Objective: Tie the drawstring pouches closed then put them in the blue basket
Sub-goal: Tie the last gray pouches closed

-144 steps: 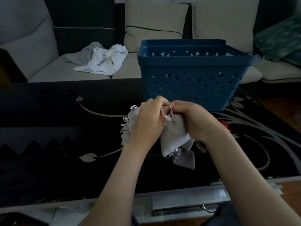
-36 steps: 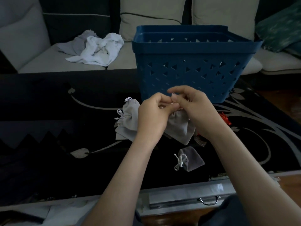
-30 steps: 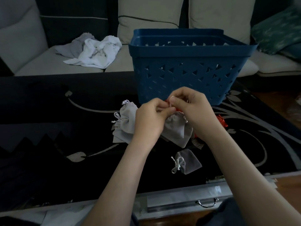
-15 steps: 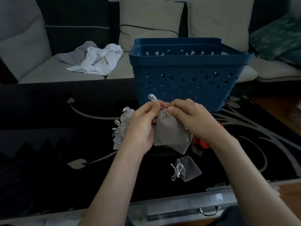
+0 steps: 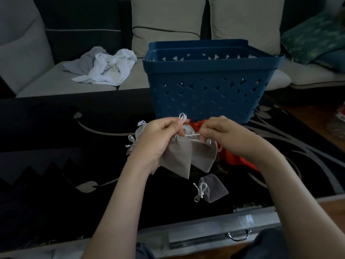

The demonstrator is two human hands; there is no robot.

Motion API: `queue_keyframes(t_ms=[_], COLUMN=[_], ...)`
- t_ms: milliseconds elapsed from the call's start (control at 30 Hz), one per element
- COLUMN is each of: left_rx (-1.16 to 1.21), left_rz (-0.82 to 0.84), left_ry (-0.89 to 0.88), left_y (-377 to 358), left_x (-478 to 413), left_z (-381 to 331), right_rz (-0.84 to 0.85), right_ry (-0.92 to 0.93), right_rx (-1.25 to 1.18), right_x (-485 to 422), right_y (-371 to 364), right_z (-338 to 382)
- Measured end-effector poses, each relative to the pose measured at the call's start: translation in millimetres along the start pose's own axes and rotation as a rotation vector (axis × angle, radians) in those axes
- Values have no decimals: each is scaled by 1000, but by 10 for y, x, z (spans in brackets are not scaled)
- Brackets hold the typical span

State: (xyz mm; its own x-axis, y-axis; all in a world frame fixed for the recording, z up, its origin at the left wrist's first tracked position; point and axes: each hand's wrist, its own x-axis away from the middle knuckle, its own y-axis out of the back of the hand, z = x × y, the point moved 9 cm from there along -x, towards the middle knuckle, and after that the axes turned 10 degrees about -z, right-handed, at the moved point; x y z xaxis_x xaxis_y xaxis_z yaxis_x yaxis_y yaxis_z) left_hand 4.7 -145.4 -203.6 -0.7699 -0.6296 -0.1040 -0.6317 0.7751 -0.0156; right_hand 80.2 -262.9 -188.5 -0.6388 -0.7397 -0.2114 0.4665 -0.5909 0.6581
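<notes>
Tying under way: with left hand (image 5: pixel 158 141) and right hand (image 5: pixel 224 135) grips we pinch the white cord (image 5: pixel 192 135) of a grey fabric pouch (image 5: pixel 179 157) at the blue plastic basket's (image 5: pixel 205 90) 6 o'clock; other pouches (image 5: pixel 212 189) lie unbasketed.

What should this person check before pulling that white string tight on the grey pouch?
1. Left hand grips the grey pouch at its neck: ok.
2. Right hand pinches the white cord, which runs straight between the hands: ok.
3. Knot finished: cannot tell. The left hand hides the neck, and only a loop shows above it.
4. Second grey pouch free of the cord: cannot tell. It sits right behind the held one.
5. Blue basket open-topped, just beyond the hands: ok.
</notes>
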Motion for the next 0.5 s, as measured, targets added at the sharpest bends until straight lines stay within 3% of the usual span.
queue_keyframes(t_ms=[167, 300, 500], left_rx=[-59, -58, 35], left_rz=[-16, -21, -18], left_ry=[-21, -57, -76], left_y=[-12, -46, -72], left_x=[5, 12, 3], left_z=[51, -2, -29], right_rz=[-47, 15, 136], right_ry=[-153, -153, -237], right_rx=[-114, -17, -413], right_x=[-15, -55, 16], right_y=[-63, -246, -418], right_z=[-194, -212, -63])
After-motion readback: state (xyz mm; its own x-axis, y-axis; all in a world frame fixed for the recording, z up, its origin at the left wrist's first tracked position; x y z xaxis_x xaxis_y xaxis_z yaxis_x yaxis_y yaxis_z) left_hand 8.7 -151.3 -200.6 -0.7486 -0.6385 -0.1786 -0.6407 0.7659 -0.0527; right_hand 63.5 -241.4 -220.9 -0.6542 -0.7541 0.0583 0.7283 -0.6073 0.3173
